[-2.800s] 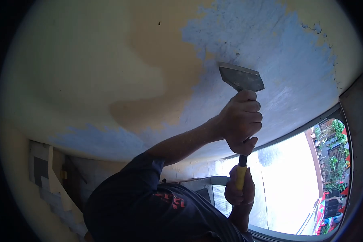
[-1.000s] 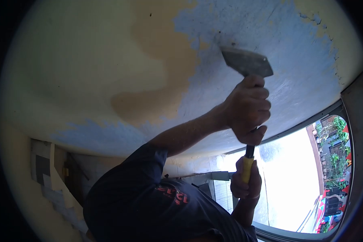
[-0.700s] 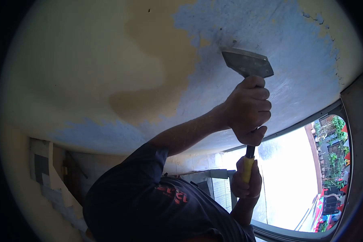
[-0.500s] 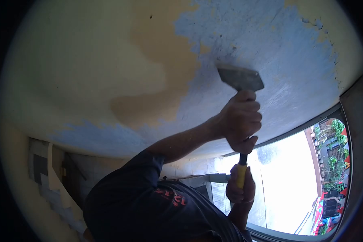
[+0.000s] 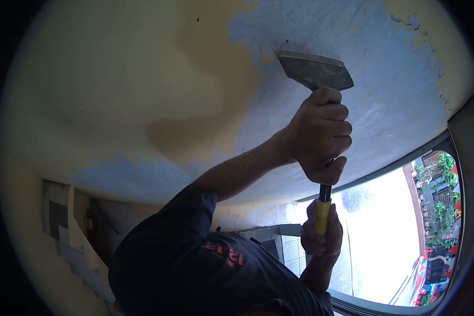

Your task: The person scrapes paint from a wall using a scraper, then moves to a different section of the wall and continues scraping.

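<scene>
A wide metal scraper (image 5: 317, 71) with a yellow and black handle (image 5: 323, 217) rests its blade edge on or right by the wall. My left hand (image 5: 324, 131) is closed around the upper handle, just below the blade, with its thumb nearest my body. Lower down, my right hand (image 5: 321, 234) is wrapped around the yellow part of the same handle. Around the blade, the wall (image 5: 384, 95) shows a bluish-grey layer with ragged edges, bordered by yellow-beige paint and a darker tan patch (image 5: 195, 139).
Cracked, flaking paint (image 5: 416, 25) runs along the upper right of the wall. A framed opening (image 5: 450, 138) at the right shows bright ground, plants (image 5: 440, 210) and small red flags. Step-like pale blocks (image 5: 79, 221) stand at the lower left.
The scraper and both hands have moved up in the view, slightly to the right, sliding the blade farther along the wall. Both hands keep their hold.
</scene>
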Demonstrator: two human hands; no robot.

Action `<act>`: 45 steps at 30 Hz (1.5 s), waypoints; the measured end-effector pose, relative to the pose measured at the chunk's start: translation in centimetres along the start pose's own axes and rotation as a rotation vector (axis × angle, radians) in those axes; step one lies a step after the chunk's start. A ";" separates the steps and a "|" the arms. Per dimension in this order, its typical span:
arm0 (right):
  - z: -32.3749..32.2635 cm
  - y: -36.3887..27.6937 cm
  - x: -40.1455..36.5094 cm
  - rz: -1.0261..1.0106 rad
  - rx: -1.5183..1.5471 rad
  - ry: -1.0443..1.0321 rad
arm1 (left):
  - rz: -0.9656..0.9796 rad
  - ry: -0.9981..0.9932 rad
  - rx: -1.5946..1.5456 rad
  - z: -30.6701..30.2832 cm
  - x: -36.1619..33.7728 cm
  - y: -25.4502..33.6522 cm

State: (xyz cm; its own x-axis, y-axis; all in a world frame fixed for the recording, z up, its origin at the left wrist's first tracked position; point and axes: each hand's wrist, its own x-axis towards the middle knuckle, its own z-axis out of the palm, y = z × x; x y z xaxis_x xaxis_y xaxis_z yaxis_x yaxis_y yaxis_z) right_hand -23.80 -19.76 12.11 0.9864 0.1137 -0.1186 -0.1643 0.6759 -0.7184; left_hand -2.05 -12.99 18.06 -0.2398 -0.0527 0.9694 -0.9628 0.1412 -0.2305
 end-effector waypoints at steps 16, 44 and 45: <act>-0.2 0.5 0.0 0.002 0.056 -0.008 | -0.053 0.033 -0.050 0.2 -0.8 0.3; -0.1 1.2 0.1 0.039 0.046 -0.025 | -0.035 -0.006 -0.049 -1.1 -1.3 0.5; -0.2 1.2 0.3 0.025 0.058 -0.019 | -0.029 0.000 -0.043 -1.2 -1.2 0.3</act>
State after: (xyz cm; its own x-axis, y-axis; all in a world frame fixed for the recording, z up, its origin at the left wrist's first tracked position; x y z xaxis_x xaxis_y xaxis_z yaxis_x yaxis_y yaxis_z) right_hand -23.72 -19.06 11.10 0.9819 0.1445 -0.1227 -0.1892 0.7138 -0.6743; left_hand -1.92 -11.71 16.91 -0.2122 -0.0578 0.9755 -0.9631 0.1816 -0.1988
